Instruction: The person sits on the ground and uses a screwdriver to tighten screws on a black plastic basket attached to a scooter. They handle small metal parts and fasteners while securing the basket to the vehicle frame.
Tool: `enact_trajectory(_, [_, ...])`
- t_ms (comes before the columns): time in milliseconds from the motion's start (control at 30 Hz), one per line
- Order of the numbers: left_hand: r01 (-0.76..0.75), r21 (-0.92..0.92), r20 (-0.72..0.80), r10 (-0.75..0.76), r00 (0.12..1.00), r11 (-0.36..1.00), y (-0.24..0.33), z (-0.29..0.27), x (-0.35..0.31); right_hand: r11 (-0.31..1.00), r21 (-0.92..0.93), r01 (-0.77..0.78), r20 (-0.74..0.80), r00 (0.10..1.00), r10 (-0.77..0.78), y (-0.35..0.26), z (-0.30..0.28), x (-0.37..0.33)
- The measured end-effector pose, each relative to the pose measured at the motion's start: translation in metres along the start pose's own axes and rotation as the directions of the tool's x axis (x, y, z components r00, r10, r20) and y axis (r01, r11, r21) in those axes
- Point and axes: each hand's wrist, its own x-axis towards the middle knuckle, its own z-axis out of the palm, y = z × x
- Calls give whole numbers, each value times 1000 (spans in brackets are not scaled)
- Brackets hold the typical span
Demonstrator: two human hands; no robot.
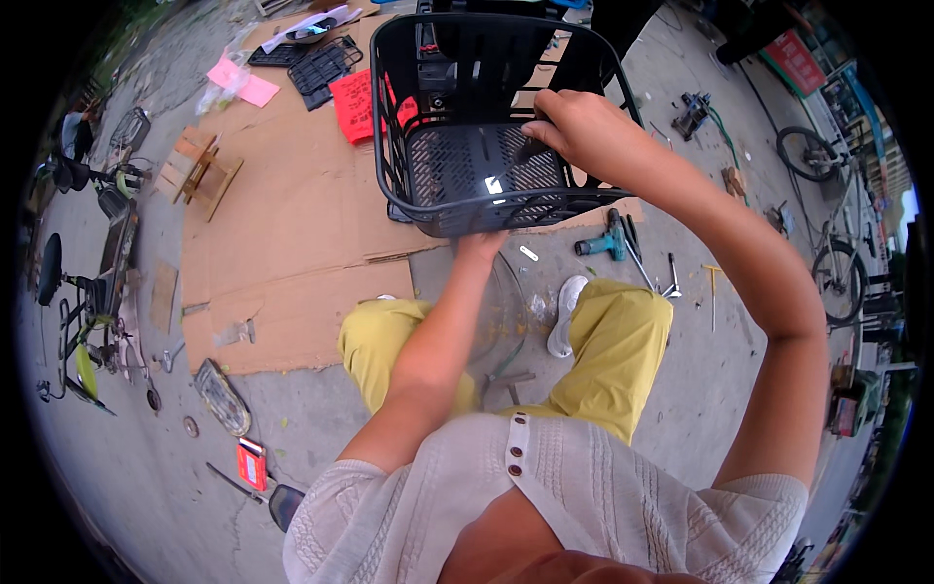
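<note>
Basket: the black basket [467, 146] is at the far middle, over the far right edge of the cardboard [282, 253], its open top showing a perforated floor.
Left hand: the left hand [483, 241] is at the basket's near underside, mostly hidden; whether it grasps the basket I cannot tell.
Right hand: the right hand [576, 125] reaches over the basket's right side with bent fingers, just above a dark piece; whether it grips that piece I cannot tell.
Right of the basket's near side: a teal power drill [609, 239] on the concrete ground [710, 380].
Left of the basket: a red sheet [352, 109] on the cardboard; farther left, a wooden stand [197, 167].
</note>
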Motion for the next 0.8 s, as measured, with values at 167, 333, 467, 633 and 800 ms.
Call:
enact_trajectory(167, [43, -76, -5, -44, 999, 996, 1, 1, 3, 995, 44, 87, -96, 992, -82, 6, 8, 4])
enact_trajectory(333, [58, -91, -6, -58, 998, 994, 1, 1, 3, 956, 150, 253, -12, 967, -254, 7, 5, 6])
enact_trajectory(467, [66, -101, -11, -67, 998, 993, 2, 1, 1, 974, 198, 108, -59, 993, -98, -6, 10, 10])
enact_trajectory(633, [64, -122, -5, -66, 998, 990, 2, 3, 0, 972, 226, 60, -177, 984, -20, -10, 4, 7])
enact_trajectory(800, [56, -146, -3, -57, 998, 988, 4, 3, 1, 978, 197, 67, -141, 989, -39, -7, 1, -6])
